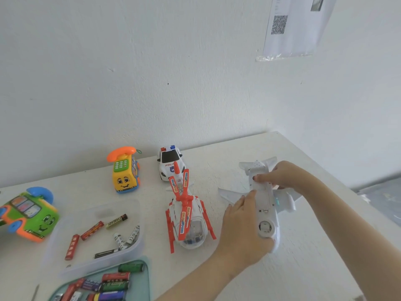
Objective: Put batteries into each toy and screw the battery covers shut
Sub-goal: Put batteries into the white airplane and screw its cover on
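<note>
Readable: "EVEREADY" on black-gold battery [116, 221] in clear tray [54, 248], lower left. "POLI" on police car [170, 162], centre. QR code on sheet [290, 29], upper right.

Your white plane [263, 203] belly-up at right centre over worktop [303, 270], nose toward frame bottom. Your left hand [240, 227] wraps nose, fingers curled round it. Your right hand [280, 177] grips fuselage near tail, fingers curled across belly. Belly shows round wheel housing, small latch.

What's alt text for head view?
Both hands hold a white toy plane belly-up at a table: left hand at the nose, right hand near the tail. To its left sit a helicopter, police car, yellow phone, green phone, plus a clear tray and teal tray of batteries.
</note>
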Demonstrator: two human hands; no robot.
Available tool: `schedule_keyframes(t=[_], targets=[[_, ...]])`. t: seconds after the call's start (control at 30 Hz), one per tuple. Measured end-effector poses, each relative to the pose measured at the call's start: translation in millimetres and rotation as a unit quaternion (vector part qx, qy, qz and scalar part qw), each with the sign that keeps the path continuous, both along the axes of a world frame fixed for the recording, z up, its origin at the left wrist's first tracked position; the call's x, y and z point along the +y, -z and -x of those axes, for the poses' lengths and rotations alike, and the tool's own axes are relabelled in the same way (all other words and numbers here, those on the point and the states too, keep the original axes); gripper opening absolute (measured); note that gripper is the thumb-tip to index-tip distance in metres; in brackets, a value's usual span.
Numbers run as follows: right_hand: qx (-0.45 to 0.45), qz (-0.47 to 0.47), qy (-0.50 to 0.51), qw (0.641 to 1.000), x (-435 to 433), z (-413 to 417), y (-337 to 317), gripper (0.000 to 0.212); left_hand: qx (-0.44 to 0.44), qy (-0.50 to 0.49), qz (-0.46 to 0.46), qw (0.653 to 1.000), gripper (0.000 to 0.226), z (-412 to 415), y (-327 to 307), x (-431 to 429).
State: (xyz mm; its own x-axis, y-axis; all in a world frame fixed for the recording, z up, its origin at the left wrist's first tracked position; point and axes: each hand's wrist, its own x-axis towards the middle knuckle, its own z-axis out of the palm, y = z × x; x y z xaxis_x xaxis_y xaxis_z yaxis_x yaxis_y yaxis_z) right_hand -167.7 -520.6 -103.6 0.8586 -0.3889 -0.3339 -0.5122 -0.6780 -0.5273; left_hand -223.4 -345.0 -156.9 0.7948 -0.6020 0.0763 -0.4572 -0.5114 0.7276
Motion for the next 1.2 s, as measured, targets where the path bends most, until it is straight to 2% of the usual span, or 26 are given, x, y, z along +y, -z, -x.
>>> schedule_keyframes(t=[0.1, 0.23, 0.4, 0.53, 0.63, 0.7, 0.77, 0.87, 0.93, 1.07, 1.2], targets=[[-0.044, -0.06, 0.041, 0.996, -3, 9, -19, 0.037, -0.092, -0.007, 0.028, 0.995, 0.09, -3, 9, -2], [-0.171, -0.143, 0.081, 0.972, 0, 31, -44, 0.031, -0.207, -0.029, 0.066, 0.976, 0.099, -9, 10, -8], [-0.331, -0.246, 0.076, 0.908, 11, 62, -76, 0.013, -0.277, -0.038, 0.159, 0.947, 0.103, -15, -21, -4], [-0.396, -0.384, 0.057, 0.832, 25, 70, -91, 0.01, -0.334, -0.041, 0.203, 0.919, 0.088, -20, -62, 24], [-0.39, -0.508, 0.07, 0.765, 51, 68, -92, 0.021, -0.389, -0.054, 0.198, 0.898, 0.076, -24, -87, 55], [-0.361, -0.557, 0.079, 0.743, 71, 66, -89, 0.021, -0.394, -0.068, 0.192, 0.896, 0.071, -26, -95, 82], [-0.316, -0.589, 0.08, 0.739, 96, 62, -86, 0.023, -0.363, -0.079, 0.191, 0.909, 0.072, -24, -102, 115], [-0.258, -0.623, 0.063, 0.736, 137, 57, -83, 0.029, -0.269, -0.078, 0.211, 0.936, 0.078, -12, -107, 161], [-0.232, -0.633, 0.035, 0.738, 167, 53, -81, 0.029, -0.235, -0.085, 0.231, 0.94, 0.077, -2, -106, 191], [-0.168, -0.633, -0.027, 0.755, 221, 51, -79, 0.022, -0.233, -0.141, 0.264, 0.925, 0.074, 20, -95, 248], [-0.115, -0.629, -0.058, 0.767, 271, 54, -70, 0.02, -0.257, -0.254, 0.261, 0.895, 0.064, 49, -74, 301]])
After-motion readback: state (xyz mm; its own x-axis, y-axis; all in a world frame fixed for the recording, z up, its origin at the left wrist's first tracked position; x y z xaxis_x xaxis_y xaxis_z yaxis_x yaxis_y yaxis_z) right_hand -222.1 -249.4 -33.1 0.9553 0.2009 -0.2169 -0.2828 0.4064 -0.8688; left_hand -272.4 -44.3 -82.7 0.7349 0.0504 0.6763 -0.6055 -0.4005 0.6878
